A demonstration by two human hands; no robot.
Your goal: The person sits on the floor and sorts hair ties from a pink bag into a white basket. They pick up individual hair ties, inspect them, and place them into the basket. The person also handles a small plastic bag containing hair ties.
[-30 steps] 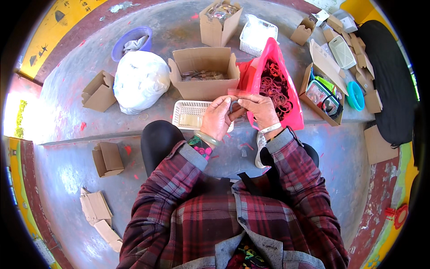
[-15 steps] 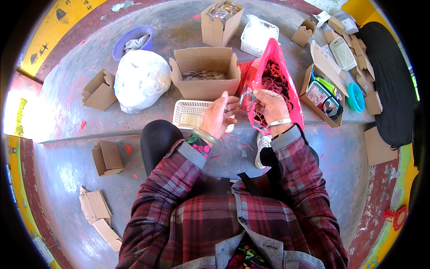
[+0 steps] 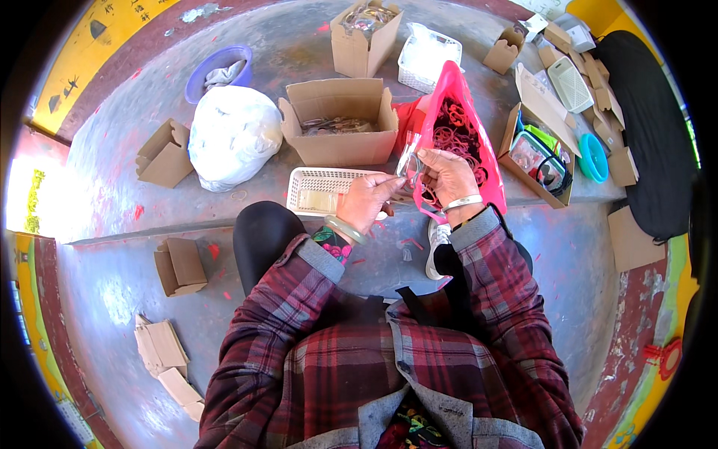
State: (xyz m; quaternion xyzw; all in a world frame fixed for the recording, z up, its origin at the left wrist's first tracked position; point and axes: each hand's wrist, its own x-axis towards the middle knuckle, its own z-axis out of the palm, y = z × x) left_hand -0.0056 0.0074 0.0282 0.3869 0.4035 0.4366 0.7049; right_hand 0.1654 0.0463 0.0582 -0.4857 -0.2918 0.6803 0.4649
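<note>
Pink bag [image 3: 493, 187], mouth open, heap of reddish loops [image 3: 453, 140] inside, just beyond my right hand [image 3: 455, 179]; that one pinching, my left hand [image 3: 366, 199] pinching too; smallest, clear packet [image 3: 407, 157] (contents too blurred), gripped between both hands' fingertips

The right grip [image 3: 452, 178] partly hides a clear plastic item [image 3: 409, 152], details indistinct.

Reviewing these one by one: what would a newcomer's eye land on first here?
Probably the bright pink bag standing open just beyond the right hand, with pink and dark red loops inside. Next, the big white plastic bundle left of the central cardboard box. Then the small clear, shiny item at the fingers of both hands.
</note>
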